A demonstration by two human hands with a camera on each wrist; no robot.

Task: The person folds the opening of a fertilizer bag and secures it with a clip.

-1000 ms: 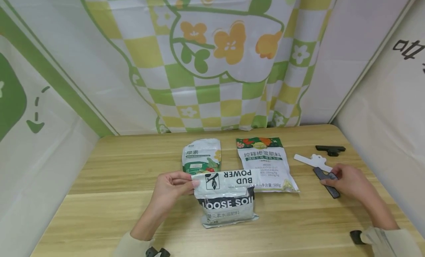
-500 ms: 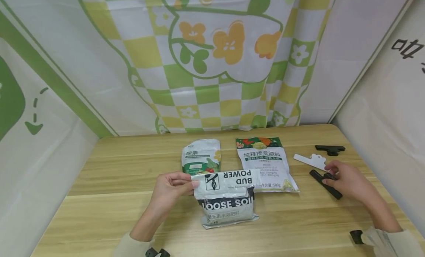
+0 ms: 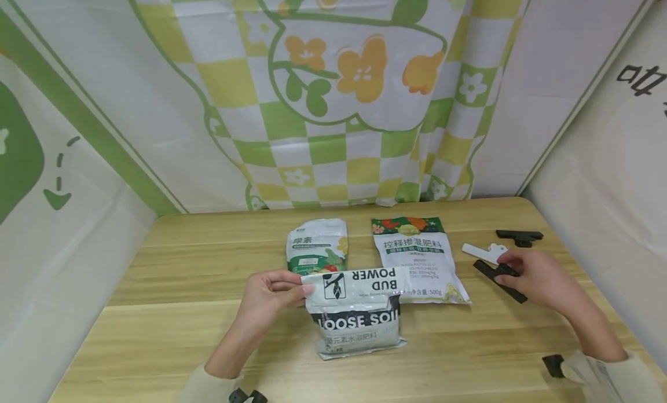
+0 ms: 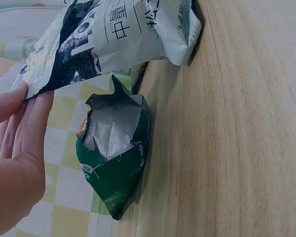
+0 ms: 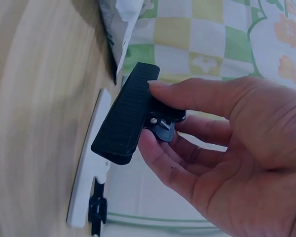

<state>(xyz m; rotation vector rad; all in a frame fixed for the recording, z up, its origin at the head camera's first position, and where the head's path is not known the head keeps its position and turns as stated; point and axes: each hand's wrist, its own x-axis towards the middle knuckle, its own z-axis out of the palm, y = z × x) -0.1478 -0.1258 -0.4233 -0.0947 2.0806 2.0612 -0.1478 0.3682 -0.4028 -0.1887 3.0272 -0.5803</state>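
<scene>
My left hand [image 3: 273, 299] pinches the upper left edge of a grey-white "LOOSE SOIL" bag [image 3: 354, 330], whose top is folded over toward me. In the left wrist view, thumb and fingers hold the folded edge of that bag [image 4: 123, 34]. On the right, my right hand [image 3: 542, 278] holds a black bag clip [image 5: 126, 113] by its handles, thumb on one side and fingers on the other. The right wrist view shows the clip's long jaws lying together, raised off the table. Beside it on the wood lies a white clip [image 3: 484, 252], partly behind the right hand.
Another black clip [image 3: 519, 236] lies farther back at the right. Behind the soil bag stand a green-and-white pouch [image 3: 318, 246], its top open in the left wrist view, and a white fertilizer bag [image 3: 417, 264]. A patterned curtain [image 3: 339, 160] hangs behind the wooden table [image 3: 208, 252].
My right hand has taken the black clip by its handles, turned it and moved it slightly left and up. The left hand and the soil bag have stayed in place.
</scene>
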